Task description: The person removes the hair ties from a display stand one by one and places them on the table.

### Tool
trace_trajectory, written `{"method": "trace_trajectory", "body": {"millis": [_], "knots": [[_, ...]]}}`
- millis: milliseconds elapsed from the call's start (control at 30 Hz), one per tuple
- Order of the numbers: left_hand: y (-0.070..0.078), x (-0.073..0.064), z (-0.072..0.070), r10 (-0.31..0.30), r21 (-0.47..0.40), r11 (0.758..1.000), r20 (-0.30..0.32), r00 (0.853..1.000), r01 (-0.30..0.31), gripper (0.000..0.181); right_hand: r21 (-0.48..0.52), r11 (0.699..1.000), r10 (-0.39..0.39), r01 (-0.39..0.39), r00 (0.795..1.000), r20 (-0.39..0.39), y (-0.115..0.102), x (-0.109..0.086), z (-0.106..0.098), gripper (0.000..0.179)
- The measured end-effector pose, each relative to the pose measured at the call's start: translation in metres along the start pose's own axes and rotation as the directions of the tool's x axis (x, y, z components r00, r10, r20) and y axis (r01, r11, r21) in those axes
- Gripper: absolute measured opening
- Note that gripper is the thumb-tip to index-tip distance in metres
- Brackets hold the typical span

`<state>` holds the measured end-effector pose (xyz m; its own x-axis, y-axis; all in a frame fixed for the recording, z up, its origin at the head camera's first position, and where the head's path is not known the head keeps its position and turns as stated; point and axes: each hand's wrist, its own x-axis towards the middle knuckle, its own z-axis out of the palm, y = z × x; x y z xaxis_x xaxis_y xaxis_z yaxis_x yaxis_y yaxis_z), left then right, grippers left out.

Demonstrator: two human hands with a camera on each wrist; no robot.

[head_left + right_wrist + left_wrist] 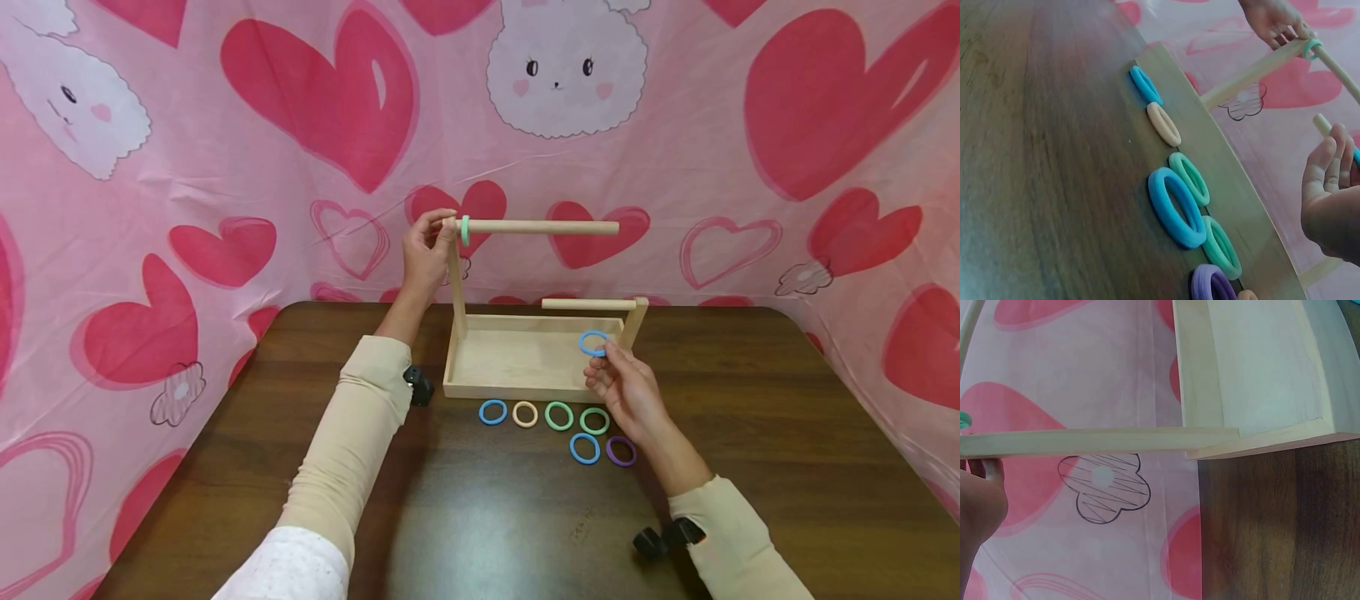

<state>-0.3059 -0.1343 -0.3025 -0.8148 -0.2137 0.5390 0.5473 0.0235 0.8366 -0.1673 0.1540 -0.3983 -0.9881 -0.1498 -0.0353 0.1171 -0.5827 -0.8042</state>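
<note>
My left hand [427, 254] grips the top of the tall post [457, 292] of a wooden stand, at the left end of its upper rod [551, 227]. A mint-green ring [465, 233] hangs on that rod, close to the left fingertips. Over the right side of the stand's tray [517, 392], my right hand [633, 390] pinches a blue ring [594, 332] between thumb and finger. The shorter lower rod [588, 304] is just behind this ring, apart from it. In the right wrist view the held ring is mostly cut off by the frame edge.
Several loose rings lie on the dark wooden table [480, 517] before the tray: blue [482, 412], beige [515, 414], green [548, 416], another blue [573, 448] and purple [610, 451]. A pink heart-patterned cloth [300, 150] hangs behind and at the sides.
</note>
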Motion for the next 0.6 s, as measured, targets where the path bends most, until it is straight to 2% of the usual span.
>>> {"method": "trace_trajectory", "body": {"millis": [267, 433, 600], "knots": [[0.0003, -0.0008, 0.0004, -0.012, -0.002, 1.0, -0.001, 1.0, 0.012, 0.022, -0.05, 0.997, 0.067, -0.063, 0.995, 0.077, 0.0003, -0.003, -0.0051, 0.034], [0.0005, -0.0008, 0.0009, -0.009, -0.002, 1.0, 0.002, 1.0, 0.009, 0.022, -0.12, 0.986, 0.135, -0.115, 0.975, 0.174, -0.0003, -0.0044, -0.0077, 0.039], [0.0008, -0.0009, 0.0004, -0.012, -0.002, 1.0, 0.002, 1.0, 0.012, 0.023, -0.18, 0.973, 0.182, -0.143, 0.958, 0.221, 0.001, -0.0053, -0.0087, 0.042]]}}
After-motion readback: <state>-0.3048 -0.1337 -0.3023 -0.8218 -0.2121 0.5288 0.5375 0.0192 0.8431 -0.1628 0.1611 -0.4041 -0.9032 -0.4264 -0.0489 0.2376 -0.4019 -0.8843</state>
